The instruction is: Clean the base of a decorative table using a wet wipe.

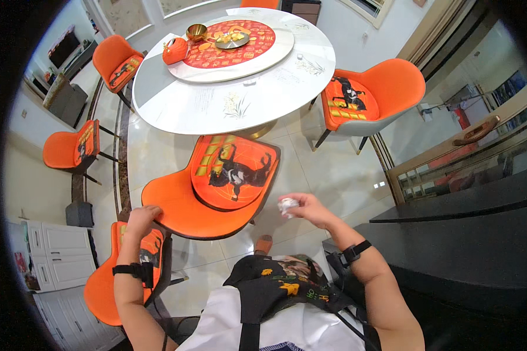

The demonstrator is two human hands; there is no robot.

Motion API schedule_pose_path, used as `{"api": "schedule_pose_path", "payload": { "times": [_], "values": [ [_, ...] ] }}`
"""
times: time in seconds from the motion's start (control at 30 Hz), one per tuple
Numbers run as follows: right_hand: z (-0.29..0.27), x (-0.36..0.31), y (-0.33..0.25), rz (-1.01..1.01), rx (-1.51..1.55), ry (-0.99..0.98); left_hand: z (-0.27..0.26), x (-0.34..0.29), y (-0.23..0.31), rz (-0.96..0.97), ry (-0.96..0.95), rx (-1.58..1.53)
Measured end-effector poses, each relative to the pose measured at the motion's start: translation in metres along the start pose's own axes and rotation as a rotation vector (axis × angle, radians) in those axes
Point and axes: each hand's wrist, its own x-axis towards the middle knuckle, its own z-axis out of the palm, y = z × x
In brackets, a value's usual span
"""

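Observation:
Right in front of me is an orange chair point(184, 213) with a round orange seat cushion point(231, 175) showing a black dog-like figure. My left hand point(141, 221) grips the top edge of its backrest at the left end. To the right of the chair, apart from it, my right hand point(307, 209) is closed around a crumpled white tissue or cloth point(287, 207), with part of it sticking out past the fingers. Which of the two it is, I cannot tell.
Beyond the chair stands a round white table point(216, 111) with a turntable bearing a gold bowl point(197, 32), a fruit plate point(232, 40) and a red ornament point(175, 51). More orange chairs point(392, 88) surround it. A dark counter point(451, 240) lies to my right.

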Motion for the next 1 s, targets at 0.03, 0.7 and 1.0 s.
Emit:
{"api": "schedule_pose_path", "payload": {
  "times": [0.03, 0.7, 1.0],
  "values": [
    [-0.016, 0.002, 0.0, 0.023, 0.086, 0.099, -0.011, 0.012, 0.006, -0.019, -0.145, -0.03],
    [-0.428, -0.161, 0.007, -0.523, 0.934, 1.118, -0.148, 0.462, 0.467, 1.086, -0.282, -0.191],
    [-0.527, -0.157, -0.008, -0.367, 0.903, 1.089, -0.213, 0.665, 0.668, 1.387, -0.105, -0.132]
  ]
}}
